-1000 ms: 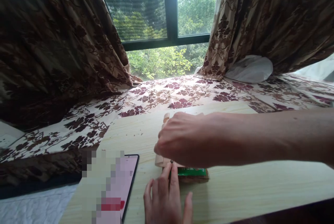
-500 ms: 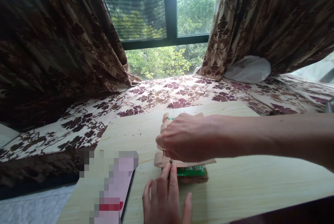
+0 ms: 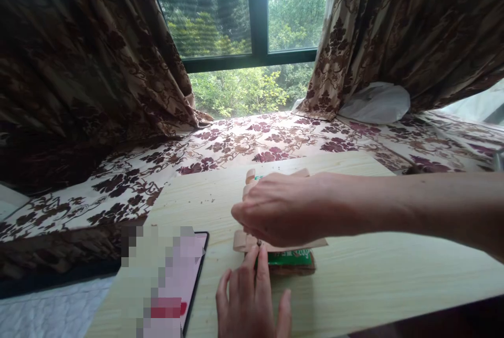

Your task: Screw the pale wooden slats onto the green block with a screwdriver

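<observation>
My right hand (image 3: pixel 277 209) reaches in from the right over a pale wooden piece (image 3: pixel 252 241) with rounded ends, fingers curled down in a pinch on something small and dark at its near edge. My left hand (image 3: pixel 252 304) lies at the bottom, fingers stretched forward, fingertips resting against a green-topped box (image 3: pixel 291 260) under the wooden piece. More rounded wooden ends (image 3: pixel 250 175) show behind my right hand. All of this sits on a light wooden board (image 3: pixel 374 280).
A phone (image 3: pixel 177 285) with a lit pinkish screen lies at the lower left of the board. Flowered cloth (image 3: pixel 236 144) covers the ledge behind. Dark patterned curtains (image 3: pixel 79 65) hang at both sides of a window (image 3: pixel 244 23). A white bag (image 3: pixel 378 102) lies at the right.
My right hand has shifted slightly left and back, so more of the wooden piece and green box shows. My left hand has stayed put.
</observation>
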{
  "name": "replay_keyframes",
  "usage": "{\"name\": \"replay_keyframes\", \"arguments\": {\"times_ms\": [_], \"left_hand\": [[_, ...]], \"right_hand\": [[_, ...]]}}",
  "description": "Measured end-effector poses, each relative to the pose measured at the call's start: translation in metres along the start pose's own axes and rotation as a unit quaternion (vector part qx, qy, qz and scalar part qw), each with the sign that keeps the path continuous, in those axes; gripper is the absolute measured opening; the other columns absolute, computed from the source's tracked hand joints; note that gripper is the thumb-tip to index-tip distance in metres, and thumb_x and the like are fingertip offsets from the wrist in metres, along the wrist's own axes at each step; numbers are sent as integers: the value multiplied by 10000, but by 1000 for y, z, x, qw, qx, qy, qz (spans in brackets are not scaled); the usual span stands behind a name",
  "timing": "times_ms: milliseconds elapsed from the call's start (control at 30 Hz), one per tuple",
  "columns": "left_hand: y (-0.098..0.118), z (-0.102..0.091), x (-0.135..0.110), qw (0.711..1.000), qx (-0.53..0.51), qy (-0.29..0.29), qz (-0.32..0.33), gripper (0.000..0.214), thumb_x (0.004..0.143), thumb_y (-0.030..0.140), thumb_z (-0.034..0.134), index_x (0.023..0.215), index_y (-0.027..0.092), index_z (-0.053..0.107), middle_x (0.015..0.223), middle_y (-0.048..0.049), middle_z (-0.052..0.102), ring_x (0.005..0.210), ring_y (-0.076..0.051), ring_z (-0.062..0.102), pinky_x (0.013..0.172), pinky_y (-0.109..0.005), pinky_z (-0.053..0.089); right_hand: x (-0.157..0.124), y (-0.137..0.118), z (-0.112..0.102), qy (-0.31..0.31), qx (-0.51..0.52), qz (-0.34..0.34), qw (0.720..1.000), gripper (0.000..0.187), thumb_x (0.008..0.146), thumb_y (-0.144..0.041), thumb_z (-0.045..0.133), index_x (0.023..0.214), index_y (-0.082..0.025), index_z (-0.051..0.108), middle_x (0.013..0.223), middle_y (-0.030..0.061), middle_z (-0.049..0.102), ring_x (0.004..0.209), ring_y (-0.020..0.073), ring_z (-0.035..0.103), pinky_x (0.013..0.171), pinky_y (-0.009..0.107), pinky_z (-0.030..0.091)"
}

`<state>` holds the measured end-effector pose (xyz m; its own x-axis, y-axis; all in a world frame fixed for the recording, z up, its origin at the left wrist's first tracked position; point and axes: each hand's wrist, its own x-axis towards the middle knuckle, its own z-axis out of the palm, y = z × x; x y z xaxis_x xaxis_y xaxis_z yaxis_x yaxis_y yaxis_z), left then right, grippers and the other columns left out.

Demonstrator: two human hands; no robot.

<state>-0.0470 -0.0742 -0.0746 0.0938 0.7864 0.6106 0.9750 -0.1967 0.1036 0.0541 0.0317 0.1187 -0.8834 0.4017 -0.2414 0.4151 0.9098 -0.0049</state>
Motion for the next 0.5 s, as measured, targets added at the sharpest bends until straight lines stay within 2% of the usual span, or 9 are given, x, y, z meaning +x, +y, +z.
{"name": "replay_keyframes", "arguments": {"times_ms": [33,167,400,433,500], "left_hand": [[0,0,0,1000,-2,0,-1,388,840,299,384,1185,168,502,1116,-94,586,980,-210,534,877,-403,354],[2,-1,0,1000,-9,4,-2,362,833,299,401,1153,181,521,1096,-96,591,998,-213,529,884,-408,356],[0,-1,1,1000,20,-9,12,359,831,336,405,1104,161,559,942,-99,604,912,-224,548,863,-408,375],[-1,-1,1,1000,21,-10,12,359,830,333,405,1108,163,556,942,-98,607,915,-223,550,859,-405,376],[-1,-1,1,1000,18,-7,10,370,835,317,396,1145,168,533,985,-96,616,935,-217,553,860,-402,369]], "right_hand": [[0,0,1,6,-5,2,1000,161,836,-140,447,829,-141,607,706,35,609,551,134,495,447,267,308],[-2,-5,-5,-37,-24,13,999,165,813,-102,460,785,-151,615,684,22,614,524,118,484,447,266,317],[-1,-7,-3,36,-64,-111,991,108,663,-111,596,681,-217,609,577,-27,582,475,121,456,427,285,299],[0,-7,-3,26,-66,-110,991,114,667,-107,592,696,-215,616,587,-23,589,482,119,460,433,283,306],[2,-4,-3,-25,-72,-60,995,146,714,-80,538,729,-195,628,677,-4,622,534,114,487,459,273,320]]}}
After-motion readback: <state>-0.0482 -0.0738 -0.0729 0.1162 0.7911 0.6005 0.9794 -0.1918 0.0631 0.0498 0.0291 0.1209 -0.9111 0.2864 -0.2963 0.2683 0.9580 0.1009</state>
